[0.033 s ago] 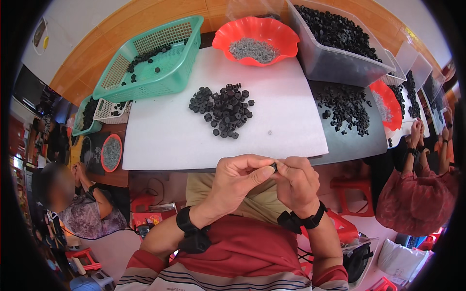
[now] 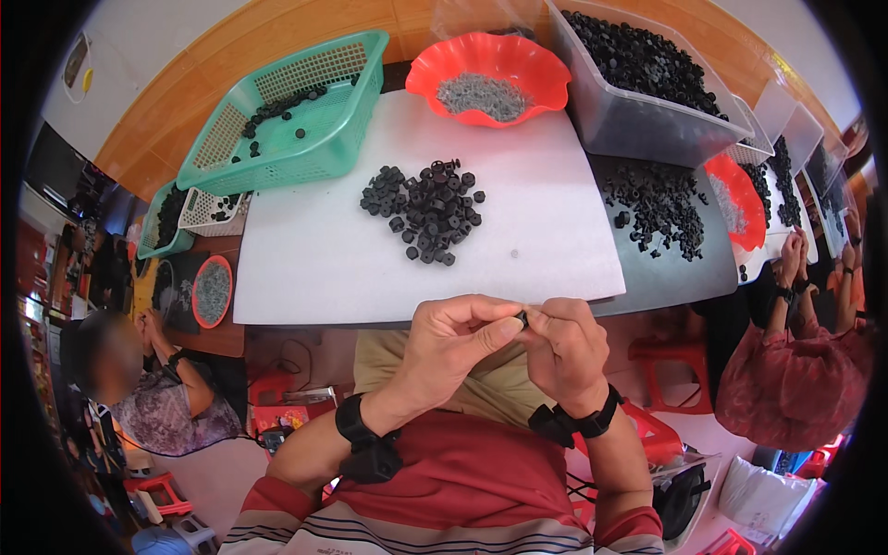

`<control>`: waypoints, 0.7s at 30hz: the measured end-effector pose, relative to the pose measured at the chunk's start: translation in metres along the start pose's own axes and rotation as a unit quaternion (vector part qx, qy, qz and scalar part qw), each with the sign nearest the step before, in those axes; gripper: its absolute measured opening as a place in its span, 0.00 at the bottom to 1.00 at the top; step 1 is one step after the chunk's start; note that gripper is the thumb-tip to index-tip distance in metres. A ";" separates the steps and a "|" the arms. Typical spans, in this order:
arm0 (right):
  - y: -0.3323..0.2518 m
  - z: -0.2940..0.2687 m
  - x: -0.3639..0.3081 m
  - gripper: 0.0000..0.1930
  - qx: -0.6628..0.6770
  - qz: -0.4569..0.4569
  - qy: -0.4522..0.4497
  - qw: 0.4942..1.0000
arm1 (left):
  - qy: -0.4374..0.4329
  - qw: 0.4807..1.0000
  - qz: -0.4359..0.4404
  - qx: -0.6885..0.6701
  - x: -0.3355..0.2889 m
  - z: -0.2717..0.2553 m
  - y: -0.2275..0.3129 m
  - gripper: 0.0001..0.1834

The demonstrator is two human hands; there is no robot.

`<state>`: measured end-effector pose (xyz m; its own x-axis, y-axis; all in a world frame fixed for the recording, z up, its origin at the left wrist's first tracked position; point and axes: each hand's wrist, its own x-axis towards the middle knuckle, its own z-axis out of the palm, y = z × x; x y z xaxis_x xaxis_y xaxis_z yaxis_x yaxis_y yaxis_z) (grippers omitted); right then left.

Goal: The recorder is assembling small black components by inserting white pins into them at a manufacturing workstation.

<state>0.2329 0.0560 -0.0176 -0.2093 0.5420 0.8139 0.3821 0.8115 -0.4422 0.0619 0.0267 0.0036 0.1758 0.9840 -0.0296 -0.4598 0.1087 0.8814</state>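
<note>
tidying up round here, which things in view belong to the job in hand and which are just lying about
Likely the job:
small black part, between left hand and right hand
black parts pile
white sheet
red bowl

Likely just lying about:
red stool
white sack

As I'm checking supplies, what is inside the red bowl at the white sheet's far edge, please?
Small, pale grey pieces lie heaped in the red bowl. They cover the bottom beneath them, so that part cannot be seen.
</note>
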 end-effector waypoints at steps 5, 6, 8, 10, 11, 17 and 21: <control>-0.004 -0.006 0.003 0.18 0.030 0.041 -0.060 0.997 | -0.003 0.999 -0.019 0.025 -0.003 -0.008 0.007 0.10; -0.005 -0.007 0.005 0.20 0.037 0.047 -0.078 0.995 | -0.021 0.999 -0.029 0.004 -0.004 -0.009 0.009 0.10; -0.006 -0.009 0.008 0.21 0.049 0.045 -0.100 0.993 | -0.019 0.999 -0.030 -0.016 -0.005 -0.010 0.010 0.11; -0.009 -0.011 0.012 0.21 0.059 0.043 -0.122 0.990 | -0.018 0.999 -0.031 -0.037 -0.007 -0.012 0.012 0.12; -0.012 -0.012 0.015 0.20 0.057 0.050 -0.144 0.987 | -0.013 0.998 -0.050 -0.039 -0.008 -0.012 0.013 0.12; -0.019 -0.010 0.017 0.15 0.036 0.049 -0.171 0.983 | -0.016 0.995 -0.094 -0.042 -0.013 -0.019 0.017 0.11; -0.022 -0.009 0.017 0.15 0.028 0.030 -0.174 0.984 | -0.031 0.994 -0.104 -0.016 -0.017 -0.022 0.019 0.12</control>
<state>0.2291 0.0454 0.0090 -0.4866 0.6231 0.6124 0.3553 0.7815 -0.5129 0.0314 0.0150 0.0106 0.3237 0.9289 -0.1801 -0.4352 0.3152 0.8433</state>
